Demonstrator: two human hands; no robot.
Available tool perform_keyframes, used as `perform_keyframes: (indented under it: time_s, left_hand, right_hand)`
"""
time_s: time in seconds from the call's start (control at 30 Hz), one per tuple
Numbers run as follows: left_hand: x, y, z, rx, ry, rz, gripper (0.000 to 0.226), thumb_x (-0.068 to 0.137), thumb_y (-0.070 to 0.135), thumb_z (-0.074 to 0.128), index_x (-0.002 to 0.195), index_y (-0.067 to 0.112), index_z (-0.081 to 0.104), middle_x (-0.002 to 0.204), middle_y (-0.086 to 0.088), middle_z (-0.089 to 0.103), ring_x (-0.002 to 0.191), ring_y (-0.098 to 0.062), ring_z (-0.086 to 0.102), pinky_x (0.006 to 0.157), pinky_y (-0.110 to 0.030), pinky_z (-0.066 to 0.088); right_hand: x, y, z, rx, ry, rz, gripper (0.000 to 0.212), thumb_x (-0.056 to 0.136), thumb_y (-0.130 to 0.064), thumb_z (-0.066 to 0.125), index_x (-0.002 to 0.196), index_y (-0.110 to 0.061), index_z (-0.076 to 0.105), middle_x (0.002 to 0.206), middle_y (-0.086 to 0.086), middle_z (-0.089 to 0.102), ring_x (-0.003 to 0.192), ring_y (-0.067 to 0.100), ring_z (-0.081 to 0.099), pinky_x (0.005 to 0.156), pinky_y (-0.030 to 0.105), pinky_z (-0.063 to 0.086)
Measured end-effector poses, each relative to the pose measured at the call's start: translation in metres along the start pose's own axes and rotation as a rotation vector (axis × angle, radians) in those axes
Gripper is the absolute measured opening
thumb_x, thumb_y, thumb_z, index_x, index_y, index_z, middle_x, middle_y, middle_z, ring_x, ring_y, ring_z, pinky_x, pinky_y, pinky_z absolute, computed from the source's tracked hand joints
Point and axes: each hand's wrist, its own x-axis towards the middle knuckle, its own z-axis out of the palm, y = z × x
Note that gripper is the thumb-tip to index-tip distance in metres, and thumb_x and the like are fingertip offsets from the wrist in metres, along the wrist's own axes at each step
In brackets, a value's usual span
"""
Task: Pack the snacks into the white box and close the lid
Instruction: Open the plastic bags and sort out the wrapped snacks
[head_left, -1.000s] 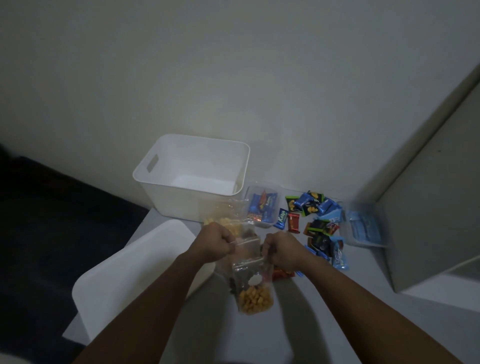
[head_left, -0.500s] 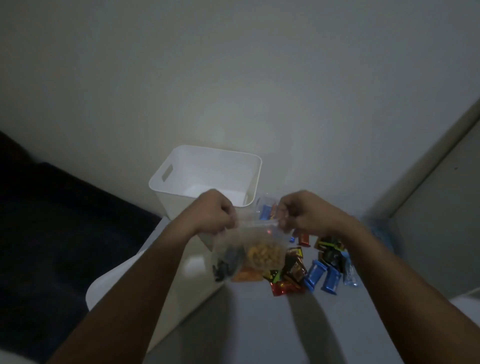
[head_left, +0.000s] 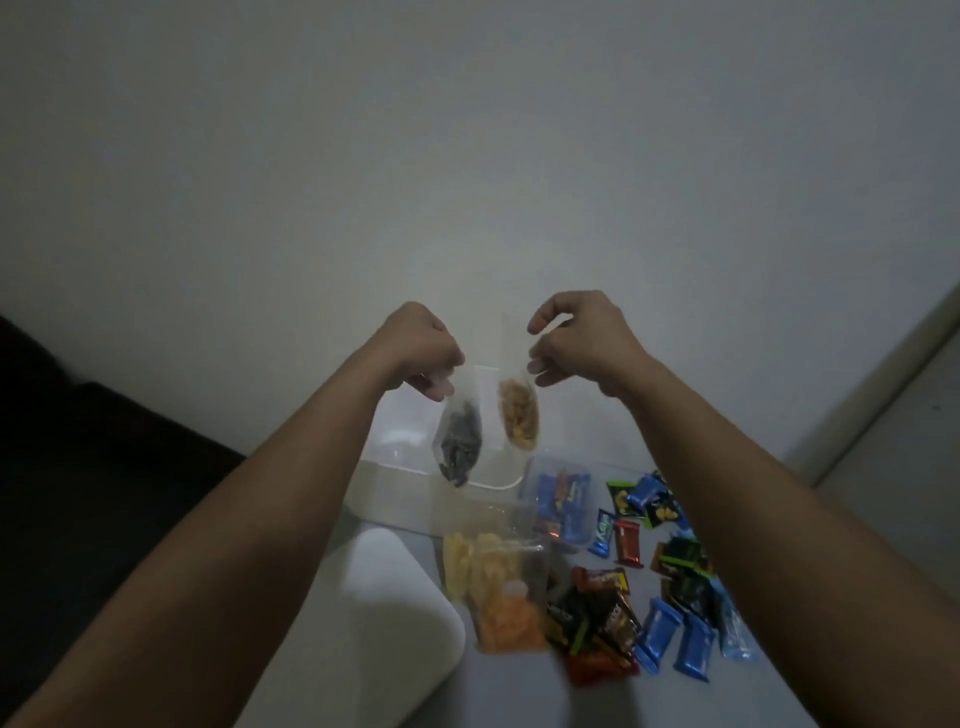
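Observation:
My left hand (head_left: 423, 348) pinches the top of a clear bag of dark snack pieces (head_left: 460, 441). Beside it my right hand (head_left: 576, 338) pinches a clear bag of tan snack pieces (head_left: 518, 415). Both bags hang upright above the white box (head_left: 488, 480), which my arms and the bags largely hide. The white lid (head_left: 384, 623) lies flat in front of the box, at the left. Clear bags of yellow and orange snacks (head_left: 498, 597) rest on the table just right of the lid.
Several small wrapped snacks in blue, black, green and red (head_left: 670, 597) are scattered at the right. A clear tub holding blue packets (head_left: 563, 501) stands beside the box. A pale wall rises behind. Dark floor lies to the left.
Both hands have risen and moved forward over the box. The bags, held together before, now hang apart, one from each hand.

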Motion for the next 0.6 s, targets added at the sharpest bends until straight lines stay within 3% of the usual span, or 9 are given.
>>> perform_keyframes:
  time_s: [0.1,0.23,0.47,0.6]
  left_hand:
    - [0.031,-0.006,0.006,-0.039,0.029,-0.037,0.007,0.080,-0.004,0.064,0.081,-0.011,0.064,0.083,-0.030,0.067,0.065,-0.040,0.071,0.065,-0.050,0.061]
    - [0.069,-0.024,0.019,-0.065,0.032,-0.102,0.006,0.077,-0.006,0.061,0.078,-0.011,0.063,0.082,-0.032,0.066,0.062,-0.042,0.070,0.066,-0.057,0.059]
    - [0.126,-0.065,0.057,0.024,-0.016,-0.188,0.008,0.080,-0.005,0.060,0.082,-0.009,0.067,0.082,-0.027,0.069,0.062,-0.038,0.071,0.058,-0.052,0.060]
    - [0.149,-0.088,0.082,0.075,-0.038,-0.176,0.014,0.085,0.003,0.059,0.089,-0.004,0.070,0.089,-0.022,0.070,0.069,-0.037,0.071,0.058,-0.048,0.061]
  right_hand:
    - [0.026,0.004,0.018,-0.045,0.010,0.053,0.015,0.083,0.008,0.060,0.078,-0.003,0.067,0.071,0.020,0.070,0.055,0.027,0.071,0.053,0.030,0.059]
    - [0.061,0.026,0.047,-0.102,0.028,0.109,0.017,0.085,0.002,0.058,0.073,-0.001,0.070,0.068,0.018,0.071,0.059,0.026,0.072,0.063,0.039,0.062]
    - [0.097,0.070,0.086,-0.279,-0.170,0.253,0.024,0.086,-0.003,0.051,0.101,0.009,0.064,0.095,0.023,0.070,0.089,0.036,0.070,0.075,0.043,0.060]
    - [0.110,0.097,0.099,-0.417,-0.321,0.323,0.025,0.084,-0.010,0.055,0.099,0.007,0.066,0.085,0.016,0.070,0.074,0.029,0.068,0.072,0.037,0.058]
